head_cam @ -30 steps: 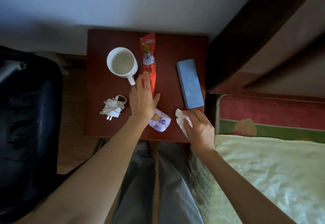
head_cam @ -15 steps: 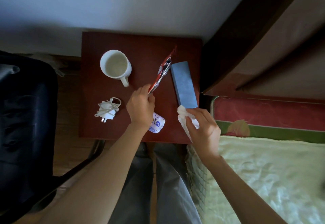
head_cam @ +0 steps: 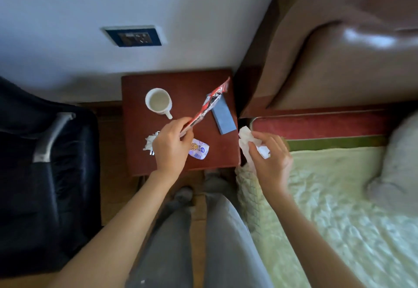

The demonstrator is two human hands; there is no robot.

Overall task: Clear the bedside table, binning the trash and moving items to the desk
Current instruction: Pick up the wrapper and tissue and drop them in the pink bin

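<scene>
Left hand (head_cam: 170,145) pinching red wrapper (head_cam: 209,103), right hand (head_cam: 270,159) gripping what looks like tissue (head_cam: 245,137)

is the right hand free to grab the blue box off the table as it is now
Probably not yet. The right hand is pinching crumpled tissue, so its grip is taken. The blue box lies close by on the table, with only the lifted wrapper crossing its far end.

Red wrapper (head_cam: 209,103) lifted, tilted; crumpled tissue (head_cam: 247,139) held; bedside table (head_cam: 181,79) dark red.

A dark chair (head_cam: 45,163) stands left, a bed (head_cam: 339,208) right.
</scene>
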